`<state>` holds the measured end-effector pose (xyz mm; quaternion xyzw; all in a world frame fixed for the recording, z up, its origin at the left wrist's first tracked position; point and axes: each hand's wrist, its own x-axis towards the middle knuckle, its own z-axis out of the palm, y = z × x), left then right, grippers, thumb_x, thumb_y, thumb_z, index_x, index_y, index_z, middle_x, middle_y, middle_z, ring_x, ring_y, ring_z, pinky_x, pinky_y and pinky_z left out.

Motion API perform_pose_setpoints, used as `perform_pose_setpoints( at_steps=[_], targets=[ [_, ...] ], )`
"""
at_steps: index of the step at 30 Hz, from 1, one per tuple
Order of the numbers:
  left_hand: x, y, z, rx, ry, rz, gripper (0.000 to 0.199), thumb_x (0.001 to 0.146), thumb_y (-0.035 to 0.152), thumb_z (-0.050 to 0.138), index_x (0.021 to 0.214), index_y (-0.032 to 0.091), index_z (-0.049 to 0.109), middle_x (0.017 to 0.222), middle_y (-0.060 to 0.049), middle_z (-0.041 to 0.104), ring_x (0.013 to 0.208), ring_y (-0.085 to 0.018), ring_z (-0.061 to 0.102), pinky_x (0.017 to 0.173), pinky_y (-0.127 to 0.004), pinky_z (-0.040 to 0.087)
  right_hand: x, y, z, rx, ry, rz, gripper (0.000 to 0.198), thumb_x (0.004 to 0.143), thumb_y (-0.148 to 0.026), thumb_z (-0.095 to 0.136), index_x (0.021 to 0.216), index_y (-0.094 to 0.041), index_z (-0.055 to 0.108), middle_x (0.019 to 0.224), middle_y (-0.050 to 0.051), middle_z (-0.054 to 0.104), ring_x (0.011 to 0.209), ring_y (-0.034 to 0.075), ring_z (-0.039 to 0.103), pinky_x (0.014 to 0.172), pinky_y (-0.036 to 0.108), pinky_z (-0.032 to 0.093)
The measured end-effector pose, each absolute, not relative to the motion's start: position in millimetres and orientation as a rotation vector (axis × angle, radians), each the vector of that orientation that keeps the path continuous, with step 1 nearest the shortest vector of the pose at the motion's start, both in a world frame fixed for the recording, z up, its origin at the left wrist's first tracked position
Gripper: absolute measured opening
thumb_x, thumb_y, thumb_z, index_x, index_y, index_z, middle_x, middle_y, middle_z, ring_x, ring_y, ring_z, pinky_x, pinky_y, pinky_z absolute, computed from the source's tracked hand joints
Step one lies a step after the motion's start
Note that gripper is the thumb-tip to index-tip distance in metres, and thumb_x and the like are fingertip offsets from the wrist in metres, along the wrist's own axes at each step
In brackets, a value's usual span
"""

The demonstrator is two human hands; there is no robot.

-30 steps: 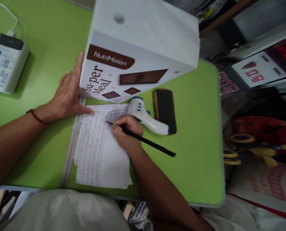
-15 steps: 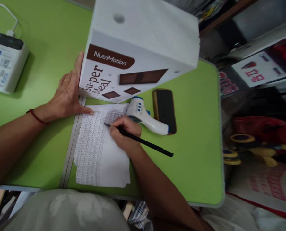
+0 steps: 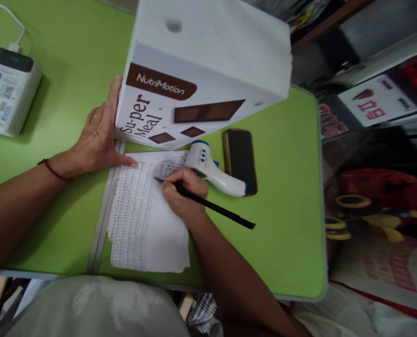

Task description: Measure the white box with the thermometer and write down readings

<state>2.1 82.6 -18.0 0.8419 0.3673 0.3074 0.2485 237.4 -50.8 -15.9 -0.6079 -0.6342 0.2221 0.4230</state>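
Note:
My right hand (image 3: 185, 192) pinches a slim black pen (image 3: 215, 206), its tip on a sheet of paper (image 3: 166, 238) filled with dense rows of small handwriting on its left part. Stretched out, my left hand (image 3: 98, 135) rests with its fingers along the left side of a white NutriMotion box (image 3: 159, 112) and its thumb on the paper's top left corner. Just beyond my right hand lies a white and blue infrared thermometer (image 3: 215, 173). The paper's top edge is close below the box.
A dark phone (image 3: 239, 161) lies right of the thermometer. On the far left of the green table (image 3: 281, 243) stands a white block (image 3: 11, 98) with a cable plugged in. Yellow-handled scissors (image 3: 369, 215) and a printed sack (image 3: 391, 271) are beyond the table's right edge.
My right hand and the pen have shifted slightly right across the paper. My left hand, the box and the thermometer stay where they were.

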Motion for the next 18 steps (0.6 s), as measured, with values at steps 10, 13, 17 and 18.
perform_pose_setpoints(
  at_steps=[10,13,17,18],
  targets=[
    [4,82,-13,2.258,1.019,0.802,0.138,0.045,0.093,0.08,0.155,0.023,0.033,0.162,-0.02,0.037,0.144,-0.052,0.038,0.12,-0.068,0.028,237,-50,-16,-1.483,-1.574,0.495,0.014,0.071,-0.016,0.057,0.062,-0.025,0.051,0.052,-0.009,0.051,0.048,0.01,0.047,0.049,0.025,0.043],
    [5,81,-7,2.235,1.053,0.729,0.142,0.046,0.093,0.079,0.154,0.014,0.032,0.164,-0.024,0.031,0.146,-0.052,0.035,0.121,-0.068,0.025,239,-50,-18,-1.514,-1.588,0.506,0.014,0.071,-0.018,0.057,0.062,-0.025,0.051,0.052,-0.009,0.051,0.048,0.01,0.047,0.049,0.026,0.043],
    [5,80,-6,2.234,1.031,0.759,0.139,0.047,0.091,0.082,0.153,0.016,0.033,0.163,-0.022,0.034,0.146,-0.05,0.035,0.122,-0.066,0.024,240,-50,-19,-1.471,-1.613,0.54,0.013,0.071,-0.016,0.058,0.063,-0.025,0.052,0.053,-0.009,0.052,0.048,0.01,0.046,0.049,0.025,0.042],
    [5,80,-7,2.238,1.02,0.779,0.138,0.046,0.09,0.083,0.153,0.017,0.035,0.161,-0.022,0.036,0.146,-0.05,0.035,0.122,-0.065,0.024,239,-49,-19,-1.459,-1.607,0.542,0.014,0.071,-0.016,0.058,0.063,-0.025,0.051,0.053,-0.009,0.051,0.048,0.01,0.046,0.049,0.025,0.042]
  ],
)
